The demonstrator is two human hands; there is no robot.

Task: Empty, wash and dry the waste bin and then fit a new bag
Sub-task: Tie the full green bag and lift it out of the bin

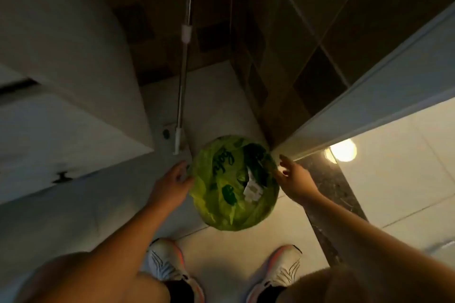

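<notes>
A round waste bin stands on the floor in front of my feet, lined with a green plastic bag (221,209) that has dark print on it. A white piece of rubbish (252,188) lies inside the bag. My left hand (172,181) is at the bin's left edge, fingers spread and touching the bag's rim. My right hand (294,177) is at the bin's right edge, fingers apart, close to the rim. Neither hand holds anything that I can see. The bin itself is hidden under the bag.
A mop with a metal pole (183,76) leans in the corner behind the bin. A white cabinet (69,106) stands on the left. A white door frame (369,106) and a dark stone threshold (327,192) lie on the right. My two trainers (167,265) are below the bin.
</notes>
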